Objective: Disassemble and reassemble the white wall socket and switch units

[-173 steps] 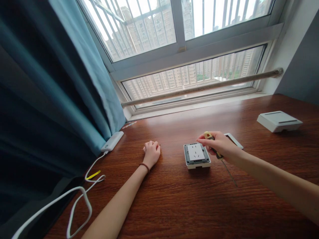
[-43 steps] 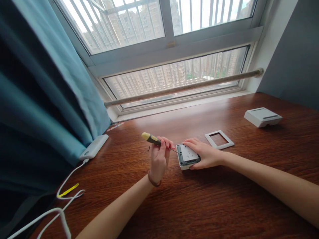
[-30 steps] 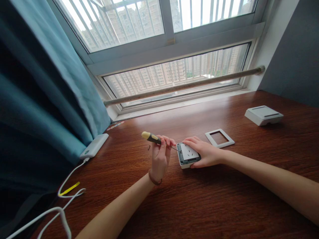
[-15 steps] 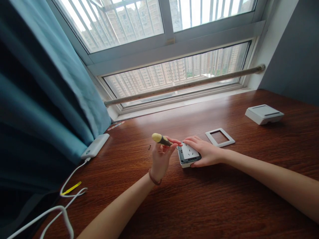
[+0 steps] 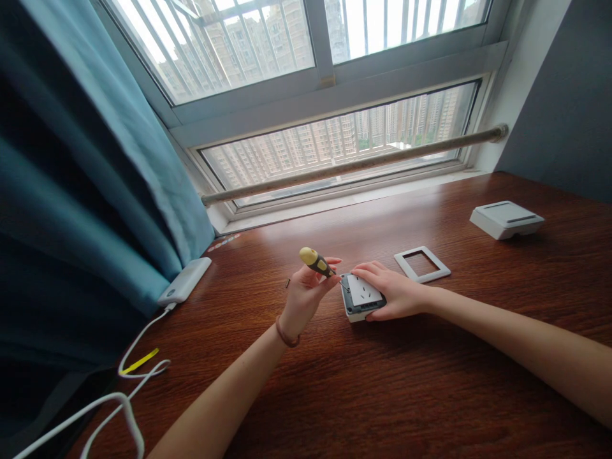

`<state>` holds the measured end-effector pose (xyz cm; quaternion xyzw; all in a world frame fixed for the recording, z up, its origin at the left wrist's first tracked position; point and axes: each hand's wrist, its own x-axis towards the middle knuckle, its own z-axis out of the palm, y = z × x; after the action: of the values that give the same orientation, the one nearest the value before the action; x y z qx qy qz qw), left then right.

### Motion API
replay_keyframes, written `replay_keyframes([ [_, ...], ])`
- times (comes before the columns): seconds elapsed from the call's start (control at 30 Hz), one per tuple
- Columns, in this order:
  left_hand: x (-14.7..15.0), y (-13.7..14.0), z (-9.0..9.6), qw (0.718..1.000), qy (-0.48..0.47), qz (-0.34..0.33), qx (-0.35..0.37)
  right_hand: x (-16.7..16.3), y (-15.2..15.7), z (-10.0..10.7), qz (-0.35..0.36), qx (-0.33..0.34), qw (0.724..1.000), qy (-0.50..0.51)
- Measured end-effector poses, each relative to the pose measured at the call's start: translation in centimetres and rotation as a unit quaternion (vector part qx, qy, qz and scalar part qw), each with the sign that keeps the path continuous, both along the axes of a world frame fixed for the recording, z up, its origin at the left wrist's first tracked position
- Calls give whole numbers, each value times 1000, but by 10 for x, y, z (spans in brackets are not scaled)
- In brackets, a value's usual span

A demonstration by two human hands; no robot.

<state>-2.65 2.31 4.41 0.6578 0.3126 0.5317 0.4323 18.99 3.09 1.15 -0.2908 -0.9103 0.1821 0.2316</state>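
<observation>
My left hand [image 5: 306, 294] grips a screwdriver [image 5: 316, 262] with a yellow and dark grey handle. The tool slants down to the right, its tip at the left side of a wall socket [image 5: 366, 291]. That socket has a white face with several slots, a dark grey frame and a white box under it. Wrapped around its right side, my right hand [image 5: 396, 291] holds it on the table, fingers over the top edge and thumb at the front. A white cover frame [image 5: 422, 264] lies flat behind my right hand. Beside my left hand is a small screw [image 5: 287, 282].
A white switch box [image 5: 507, 219] sits at the far right of the wooden table [image 5: 268, 395]. To the left are a white power bank [image 5: 185, 280] with a white cable [image 5: 125, 408], a yellow strip [image 5: 141, 361] and a blue curtain [image 5: 157, 159]. A window with a rail [image 5: 354, 167] stands behind.
My left hand has shifted slightly left, and the screwdriver's handle has moved up and a little right, standing steeper. My right hand and the socket stay in place.
</observation>
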Motion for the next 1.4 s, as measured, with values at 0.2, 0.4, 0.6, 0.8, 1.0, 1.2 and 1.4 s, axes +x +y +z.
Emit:
replay_keyframes([
  [0.2, -2, 2, 6, 1000, 8, -4, 0, 0, 0, 0, -2, -5, 1000, 2],
  [0.4, -3, -3, 12, 996, 49, -76, 13, 0, 0, 0, 1, -13, 1000, 2],
  [0.6, 7, -16, 10, 994, 40, -95, 35, 0, 0, 2, 2, -17, 1000, 4],
  [0.8, 16, -17, 2, 1000, -29, -11, 2, 1, 0, -1, 2, -14, 1000, 13],
  [1.0, 13, 5, 13, 994, 76, 53, 55, 0, 0, 1, 1, -24, 1000, 14],
  [1.2, 13, 26, 16, 988, 131, 5, 85, 1, 0, 1, 4, -20, 1000, 14],
  [1.4, 4, 37, 13, 999, 43, 5, 21, 1, 0, 1, 6, -21, 1000, 18],
])
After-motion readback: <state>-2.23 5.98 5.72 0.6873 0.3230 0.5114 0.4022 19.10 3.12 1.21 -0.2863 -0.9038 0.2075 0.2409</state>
